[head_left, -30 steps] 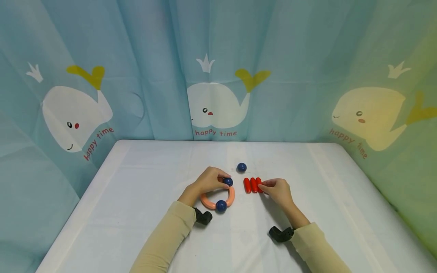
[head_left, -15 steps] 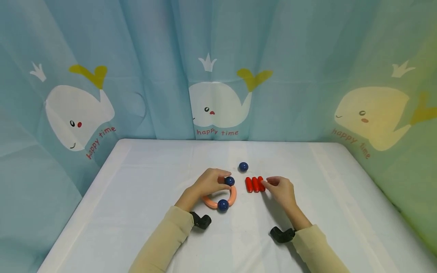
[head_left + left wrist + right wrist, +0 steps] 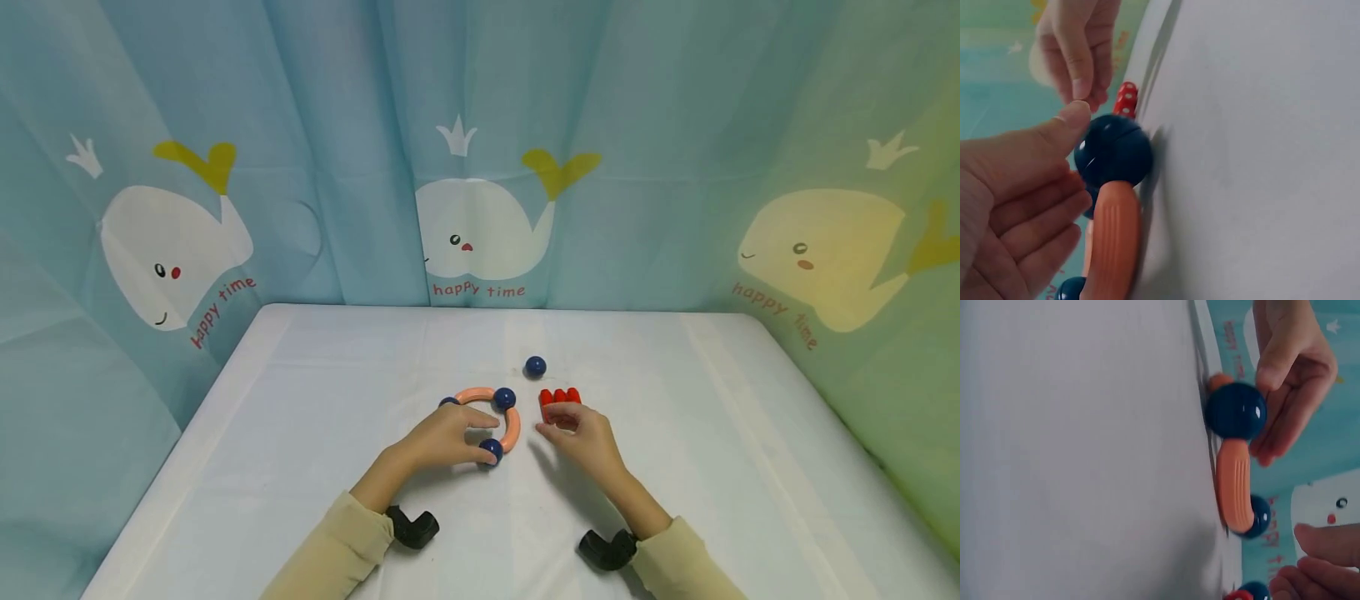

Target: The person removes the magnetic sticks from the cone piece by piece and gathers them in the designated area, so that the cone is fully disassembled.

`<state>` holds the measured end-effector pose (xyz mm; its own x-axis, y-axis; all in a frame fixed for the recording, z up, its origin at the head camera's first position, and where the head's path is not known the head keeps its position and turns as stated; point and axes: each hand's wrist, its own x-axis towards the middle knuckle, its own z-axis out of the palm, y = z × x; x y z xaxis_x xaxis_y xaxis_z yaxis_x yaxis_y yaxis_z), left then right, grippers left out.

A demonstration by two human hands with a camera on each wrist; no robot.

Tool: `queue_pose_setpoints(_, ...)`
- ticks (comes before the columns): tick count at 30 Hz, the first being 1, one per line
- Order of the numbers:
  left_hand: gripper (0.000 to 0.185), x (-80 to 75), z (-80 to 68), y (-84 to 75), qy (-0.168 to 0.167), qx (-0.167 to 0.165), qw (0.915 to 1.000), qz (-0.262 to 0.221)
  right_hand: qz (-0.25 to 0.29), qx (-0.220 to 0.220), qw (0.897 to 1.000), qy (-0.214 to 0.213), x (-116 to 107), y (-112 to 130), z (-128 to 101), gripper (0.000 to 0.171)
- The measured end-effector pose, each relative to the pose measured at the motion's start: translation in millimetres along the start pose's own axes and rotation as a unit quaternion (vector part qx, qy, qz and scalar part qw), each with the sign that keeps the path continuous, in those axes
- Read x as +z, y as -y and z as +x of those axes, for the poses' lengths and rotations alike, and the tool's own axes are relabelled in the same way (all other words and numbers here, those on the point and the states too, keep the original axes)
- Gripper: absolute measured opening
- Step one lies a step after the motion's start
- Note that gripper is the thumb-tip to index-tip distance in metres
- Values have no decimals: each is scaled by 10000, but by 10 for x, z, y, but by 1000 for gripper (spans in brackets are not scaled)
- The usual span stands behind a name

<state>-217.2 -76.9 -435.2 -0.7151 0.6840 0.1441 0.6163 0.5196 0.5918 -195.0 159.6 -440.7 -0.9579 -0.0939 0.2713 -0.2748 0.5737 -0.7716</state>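
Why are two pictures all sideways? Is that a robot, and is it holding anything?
There's no robot, just a person's two bare hands: the left hand and the right hand. The wide picture comes from a camera on the person's head. The sideways close-ups come from cameras worn on each wrist. On the white table lie three red sticks, a loose blue ball, and a ring of peach curves and blue balls, partly hidden by the left hand. The left thumb seems to touch one ball of the ring; the right hand is beside the sticks. Neither seems to grip anything.
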Motion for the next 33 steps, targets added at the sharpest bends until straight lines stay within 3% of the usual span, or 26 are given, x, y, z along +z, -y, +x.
queue_pose_setpoints(4,37,47,-43,-1,11,177,9997,147,0,-633,9973,365,53,6,-23,29)
queue_pose_setpoints(9,23,127,-75,-2,-164,270,9993,174,-267,-1588,9838,791,94,-5,-7,29)
queue_pose_setpoints(14,31,176,-86,5,-362,254,9985,309,-487,-2410,9626,1135,150,-15,43,30)
queue_pose_setpoints(20,31,171,-80,1,-393,123,9991,120,-960,-3345,9274,1374,233,-14,103,23)
queue_pose_setpoints(25,28,163,-82,-5,-354,103,9993,12,-1228,-3572,9120,1598,273,24,117,17)
queue_pose_setpoints(33,26,128,-77,36,-187,151,9997,12,-1230,-3612,9081,1725,282,57,112,13)
